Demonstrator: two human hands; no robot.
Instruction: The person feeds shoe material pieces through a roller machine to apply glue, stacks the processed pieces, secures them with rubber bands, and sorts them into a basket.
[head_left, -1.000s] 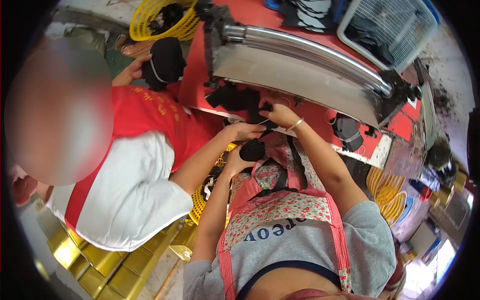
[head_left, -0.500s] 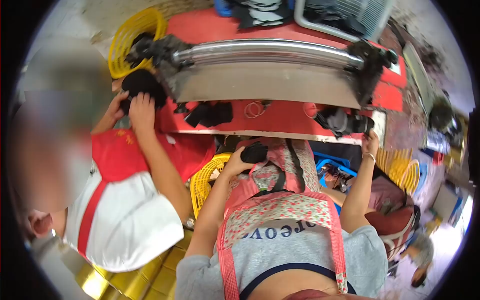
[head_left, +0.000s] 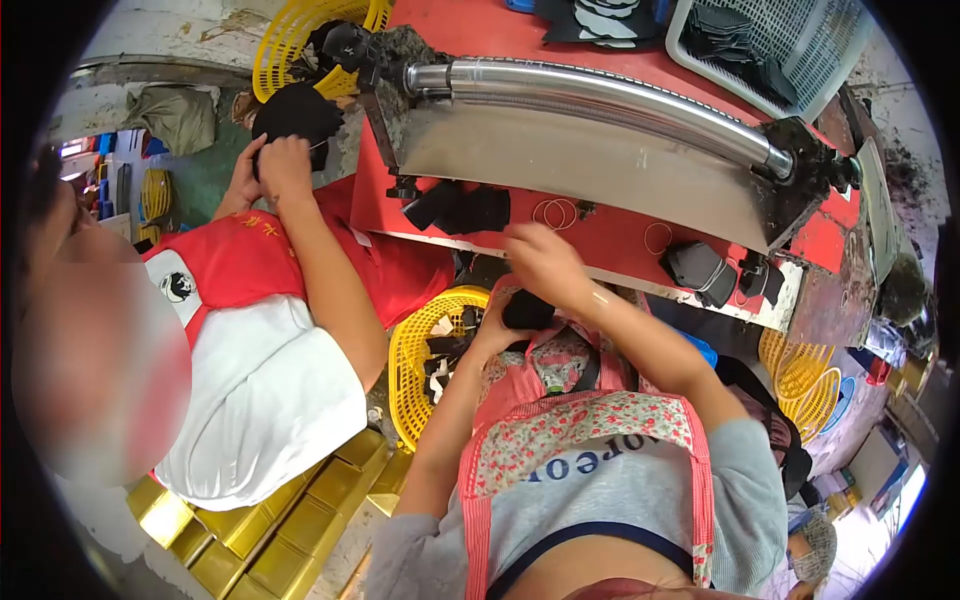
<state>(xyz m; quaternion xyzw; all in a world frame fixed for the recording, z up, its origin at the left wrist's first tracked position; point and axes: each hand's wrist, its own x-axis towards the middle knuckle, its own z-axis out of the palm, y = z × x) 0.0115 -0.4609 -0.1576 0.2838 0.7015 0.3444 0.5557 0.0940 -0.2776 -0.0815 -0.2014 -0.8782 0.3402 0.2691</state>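
Observation:
My left hand [head_left: 497, 328] is wrapped around a small stack of black pieces [head_left: 527, 310], held low in front of the apron. Just above it, my right hand [head_left: 545, 265] is at the front edge of the red table; motion smears its fingers, so whether they hold anything does not show. Close beyond these fingers, thin rubber bands [head_left: 553, 213] lie on the red surface. To the right, a banded bundle of black pieces [head_left: 700, 272] rests near the table edge, with a smaller black bundle [head_left: 760, 278] beside it. Loose black pieces [head_left: 460, 207] lie to the left.
A machine with a metal roller [head_left: 610, 95] spans the red table [head_left: 460, 25]. At left, a co-worker's hands [head_left: 270, 170] hold a black stack [head_left: 297, 118]. A yellow basket [head_left: 400, 385] with scraps stands between us. A pale basket [head_left: 835, 60] sits at the back right.
My right hand has left the black bundle at the table's right end and moved left, close to my left hand. The left hand keeps its black stack. The camera view has shifted.

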